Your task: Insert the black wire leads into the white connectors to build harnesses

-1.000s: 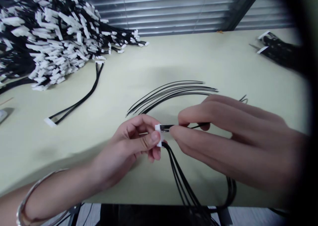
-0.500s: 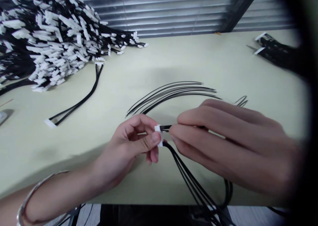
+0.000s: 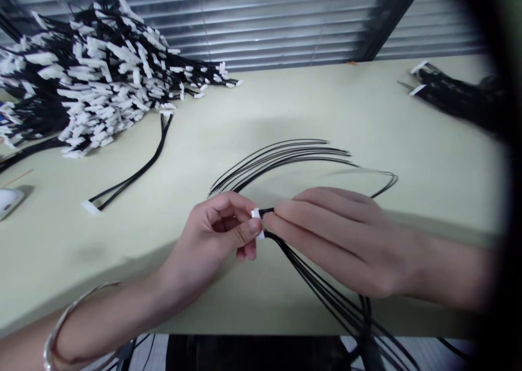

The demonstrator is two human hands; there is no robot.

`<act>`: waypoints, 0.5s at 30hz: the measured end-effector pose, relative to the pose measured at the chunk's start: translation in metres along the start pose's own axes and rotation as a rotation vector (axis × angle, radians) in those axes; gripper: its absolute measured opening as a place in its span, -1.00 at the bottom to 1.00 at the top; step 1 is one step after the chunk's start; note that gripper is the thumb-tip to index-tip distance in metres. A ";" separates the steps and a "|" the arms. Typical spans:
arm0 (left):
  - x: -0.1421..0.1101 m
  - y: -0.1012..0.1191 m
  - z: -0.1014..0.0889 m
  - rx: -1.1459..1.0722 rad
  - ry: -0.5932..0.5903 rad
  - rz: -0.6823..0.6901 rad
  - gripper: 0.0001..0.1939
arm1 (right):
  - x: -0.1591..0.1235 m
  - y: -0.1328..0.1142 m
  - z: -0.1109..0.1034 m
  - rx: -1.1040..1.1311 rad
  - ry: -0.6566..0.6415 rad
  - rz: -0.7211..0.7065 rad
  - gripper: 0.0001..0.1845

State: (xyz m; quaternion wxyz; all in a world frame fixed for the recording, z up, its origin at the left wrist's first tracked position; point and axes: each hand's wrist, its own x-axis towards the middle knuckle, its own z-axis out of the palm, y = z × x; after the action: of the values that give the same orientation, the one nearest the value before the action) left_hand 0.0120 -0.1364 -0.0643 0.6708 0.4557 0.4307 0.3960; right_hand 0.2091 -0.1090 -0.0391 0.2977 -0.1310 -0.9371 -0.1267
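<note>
Between the thumb and fingers of my left hand (image 3: 222,227) is a small white connector housing (image 3: 256,214). Black wires (image 3: 304,270) run from its right side down past the table's front edge. My right hand (image 3: 346,235) pinches black wire (image 3: 267,210) close to the housing, at its upper end; the fingertips partly hide the wire. Just beyond my hands, several loose black wires (image 3: 281,156) lie in a curved bunch on the table. A thin looped wire (image 3: 385,186) shows behind my right hand.
A large heap of black cables with white connectors (image 3: 106,88) fills the back left. One finished-looking cable (image 3: 138,169) lies before it. A white object (image 3: 8,201) sits at the left edge, and more black cables (image 3: 452,91) lie back right. Blinds (image 3: 277,23) stand behind the table (image 3: 297,104).
My right hand has come slightly left and lower, its fingertips closer to the housing, with less wire showing between. My left hand keeps its hold. The view has shifted a little.
</note>
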 end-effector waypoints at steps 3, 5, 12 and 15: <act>0.001 0.000 0.001 0.043 0.006 0.005 -0.91 | 0.001 0.000 0.008 0.012 -0.012 0.015 -0.81; 0.003 0.002 0.000 0.138 0.001 0.049 -0.90 | 0.002 -0.001 0.014 0.113 -0.019 0.167 -0.83; 0.014 0.023 -0.014 0.487 0.032 0.273 -0.84 | -0.001 0.001 0.023 1.471 -0.303 1.020 -0.70; 0.004 0.041 -0.011 0.700 0.094 0.551 -0.77 | -0.013 0.007 0.021 1.615 -0.201 1.118 -0.70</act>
State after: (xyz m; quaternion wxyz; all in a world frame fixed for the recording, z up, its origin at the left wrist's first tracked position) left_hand -0.0023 -0.1188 -0.0285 0.3252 0.7346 0.4313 0.4106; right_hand 0.2107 -0.0984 -0.0624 0.2337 -0.3226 -0.5662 0.7216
